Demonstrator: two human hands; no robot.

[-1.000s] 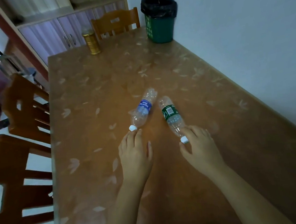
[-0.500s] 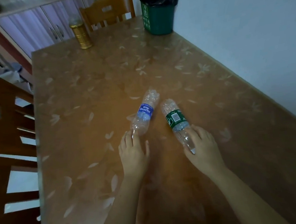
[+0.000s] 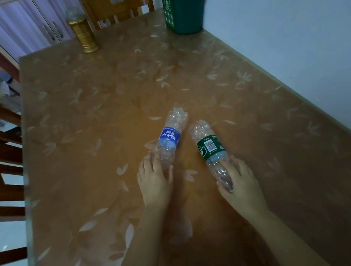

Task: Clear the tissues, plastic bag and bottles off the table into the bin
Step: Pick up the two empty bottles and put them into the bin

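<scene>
Two clear plastic bottles lie side by side on the brown table (image 3: 103, 109). The blue-label bottle (image 3: 171, 135) is on the left; my left hand (image 3: 155, 182) wraps around its neck end, hiding the cap. To its right lies the green-label bottle (image 3: 211, 150), and my right hand (image 3: 240, 182) curls around its lower neck end. Both bottles rest on the tabletop. The green bin (image 3: 184, 9) with a black liner stands at the table's far right corner, by the wall. No tissues or plastic bag are in view.
A gold canister (image 3: 83, 32) stands at the far left of the table. Wooden chairs sit at the far end (image 3: 115, 5) and along the left side (image 3: 0, 171). A white wall (image 3: 288, 25) runs along the table's right edge. Cabinets (image 3: 20, 25) stand behind.
Both hands moved forward from just short of the caps and closed over the bottles' neck ends. The view has also moved closer to the table.
</scene>
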